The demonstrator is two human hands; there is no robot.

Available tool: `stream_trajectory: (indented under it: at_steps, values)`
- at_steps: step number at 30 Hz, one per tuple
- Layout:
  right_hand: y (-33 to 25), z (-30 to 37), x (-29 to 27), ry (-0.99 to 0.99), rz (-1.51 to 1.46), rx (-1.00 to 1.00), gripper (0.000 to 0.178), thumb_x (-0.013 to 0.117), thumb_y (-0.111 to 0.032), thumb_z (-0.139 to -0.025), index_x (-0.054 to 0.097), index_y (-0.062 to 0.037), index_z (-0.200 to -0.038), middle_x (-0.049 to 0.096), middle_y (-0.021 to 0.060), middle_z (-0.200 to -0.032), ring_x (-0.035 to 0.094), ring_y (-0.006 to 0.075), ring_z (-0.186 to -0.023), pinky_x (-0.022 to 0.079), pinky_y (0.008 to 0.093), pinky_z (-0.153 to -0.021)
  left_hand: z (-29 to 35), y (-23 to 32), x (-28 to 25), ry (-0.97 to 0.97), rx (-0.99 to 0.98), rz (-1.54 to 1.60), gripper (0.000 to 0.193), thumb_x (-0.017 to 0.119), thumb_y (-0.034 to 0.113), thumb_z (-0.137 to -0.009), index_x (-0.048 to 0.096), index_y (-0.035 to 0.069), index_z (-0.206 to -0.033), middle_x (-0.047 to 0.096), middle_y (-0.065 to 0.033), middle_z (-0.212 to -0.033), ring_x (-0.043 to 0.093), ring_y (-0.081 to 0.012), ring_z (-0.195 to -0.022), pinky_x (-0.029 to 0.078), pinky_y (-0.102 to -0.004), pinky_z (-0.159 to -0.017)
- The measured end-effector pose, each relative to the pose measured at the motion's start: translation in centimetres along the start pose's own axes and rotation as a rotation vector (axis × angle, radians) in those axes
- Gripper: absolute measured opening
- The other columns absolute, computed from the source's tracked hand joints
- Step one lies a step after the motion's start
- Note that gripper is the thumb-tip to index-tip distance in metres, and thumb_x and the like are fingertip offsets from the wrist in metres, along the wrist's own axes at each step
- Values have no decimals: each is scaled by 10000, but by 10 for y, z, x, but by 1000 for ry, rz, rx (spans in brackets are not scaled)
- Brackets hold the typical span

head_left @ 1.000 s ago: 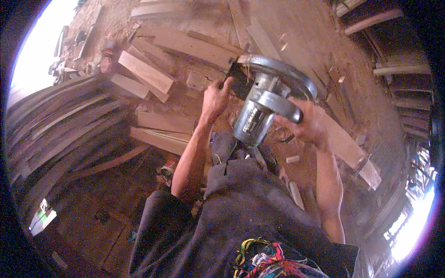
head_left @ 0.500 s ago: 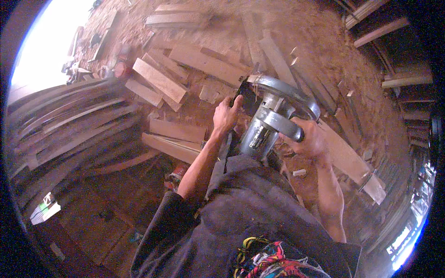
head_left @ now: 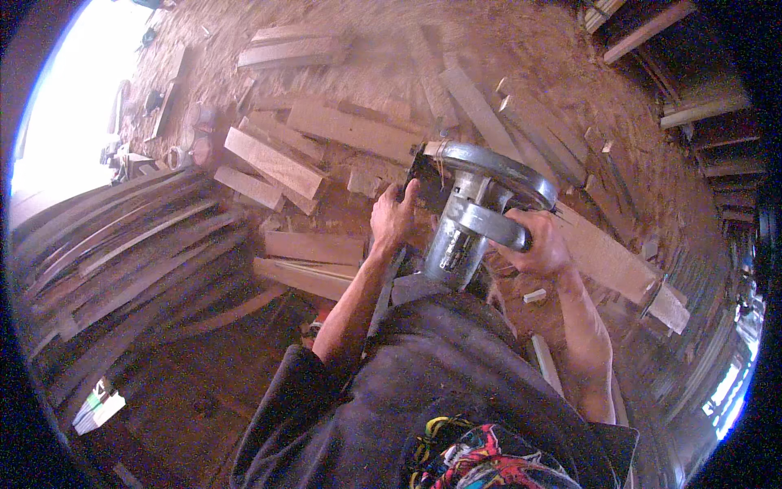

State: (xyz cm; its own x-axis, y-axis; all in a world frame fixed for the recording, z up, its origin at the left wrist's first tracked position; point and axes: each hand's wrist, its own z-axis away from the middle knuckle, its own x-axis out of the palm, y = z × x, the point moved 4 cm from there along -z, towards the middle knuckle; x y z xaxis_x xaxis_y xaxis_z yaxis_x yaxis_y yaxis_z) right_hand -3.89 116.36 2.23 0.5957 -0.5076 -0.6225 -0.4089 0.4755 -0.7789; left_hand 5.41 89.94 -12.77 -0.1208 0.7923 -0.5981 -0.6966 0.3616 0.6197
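Note:
A silver circular saw (head_left: 461,239) with a rounded metal guard is between my two hands, close in front of my body. My right hand (head_left: 539,244) is wrapped around its looped handle. At the saw's dark base plate (head_left: 419,173), my left hand (head_left: 393,213) grips the edge, thumb up; part of its fingers is hidden. From beyond my right hand a long wooden plank (head_left: 607,254) runs off to the right, with a dark band across it near its end. The saw's blade cannot be made out.
Several cut wood blocks (head_left: 277,160) lie in a loose heap ahead and to the left. Long curved-looking boards (head_left: 122,244) are stacked at my left. Sawdust (head_left: 375,49) covers the ground beyond. Timber beams (head_left: 707,114) stand at the far right.
The view has turned a little, shifting the surroundings. In it, the saw sits slightly lower and further left, with both hands still gripping it. A pale strip now shows beside my right forearm.

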Motion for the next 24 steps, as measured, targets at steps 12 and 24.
stream_trajectory:
  at_steps: [12, 24]
  values:
    - [-11, -4, -7, -40, 24, 89, 398, 841, -213, -680, 730, -47, -1024, 741, 196, -907, 731, 390, -866, 573, 452, -798, 9, 15, -11, -4, -58, -1, 703, 515, 684, -964, 708, 23, -1106, 725, -230, -1116, 670, -446, -1076, 514, -534, -912]
    - [0, -4, -3, -73, -4, 77, 388, 820, -220, -699, 735, -53, -1040, 745, 183, -878, 738, 369, -840, 579, 446, -793, 2, 1, -2, 49, -37, 4, 708, 524, 685, -959, 717, 32, -1152, 727, -214, -1163, 668, -422, -1120, 501, -517, -964]
